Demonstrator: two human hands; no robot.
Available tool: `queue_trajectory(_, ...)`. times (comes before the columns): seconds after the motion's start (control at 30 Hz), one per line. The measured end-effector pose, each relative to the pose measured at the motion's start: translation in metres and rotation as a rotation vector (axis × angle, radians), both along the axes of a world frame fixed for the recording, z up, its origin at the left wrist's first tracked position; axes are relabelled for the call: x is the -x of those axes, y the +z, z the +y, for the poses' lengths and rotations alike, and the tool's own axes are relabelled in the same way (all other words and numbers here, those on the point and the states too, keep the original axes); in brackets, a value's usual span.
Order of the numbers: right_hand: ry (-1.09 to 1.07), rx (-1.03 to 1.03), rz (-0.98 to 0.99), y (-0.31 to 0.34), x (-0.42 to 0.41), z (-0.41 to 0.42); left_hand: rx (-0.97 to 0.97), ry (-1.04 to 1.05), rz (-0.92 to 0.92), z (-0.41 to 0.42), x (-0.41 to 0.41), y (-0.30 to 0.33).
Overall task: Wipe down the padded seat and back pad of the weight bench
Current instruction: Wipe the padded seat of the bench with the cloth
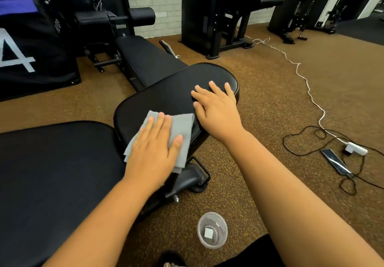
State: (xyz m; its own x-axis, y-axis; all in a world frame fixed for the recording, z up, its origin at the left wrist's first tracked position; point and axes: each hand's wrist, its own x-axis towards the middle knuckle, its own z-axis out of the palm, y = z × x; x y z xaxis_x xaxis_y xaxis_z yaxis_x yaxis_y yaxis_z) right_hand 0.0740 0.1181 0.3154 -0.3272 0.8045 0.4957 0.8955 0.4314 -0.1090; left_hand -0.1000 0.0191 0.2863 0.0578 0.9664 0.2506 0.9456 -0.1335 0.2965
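Note:
The weight bench has a black padded seat (166, 92) in the middle of the view and a larger black back pad (52, 173) at the lower left. A folded grey cloth (182, 125) lies on the near end of the seat. My left hand (153, 148) presses flat on the cloth, fingers spread. My right hand (216, 108) rests flat and bare on the seat's far right part, holding nothing.
A clear plastic cup (212, 232) stands on the brown speckled floor just below the bench. A phone (334, 163), a white power strip (355, 148) and trailing cables lie at the right. Another black bench (145, 58) and weight machines (209, 13) stand behind.

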Motion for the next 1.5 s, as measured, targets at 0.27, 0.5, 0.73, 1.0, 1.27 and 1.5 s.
queue_trajectory(0.27, 0.193, -0.045, 0.092, -0.021, -0.013, -0.024, -0.004, -0.068, 0.11, -0.013, 0.0, -0.003)
queue_trajectory(0.5, 0.115, -0.187, 0.219, -0.037, -0.001, -0.02, -0.078, -0.106, 0.143, -0.015, 0.009, -0.014)
queue_trajectory(0.73, 0.119, -0.22, 0.243, -0.039, 0.0, -0.019, -0.192, 0.029, 0.188, -0.024, -0.01, -0.023)
queue_trajectory(1.0, 0.12, -0.241, 0.245, -0.04, 0.0, -0.019, -0.264, 0.079, 0.247, -0.029, -0.012, -0.037)
queue_trajectory(1.27, 0.126, -0.25, 0.263, -0.041, 0.001, -0.019, -0.256, 0.01, 0.295, -0.025, -0.013, -0.029)
queue_trajectory(1.5, 0.118, -0.266, 0.266, -0.042, 0.001, -0.019, -0.276, 0.08, 0.258, -0.034, -0.014, -0.042)
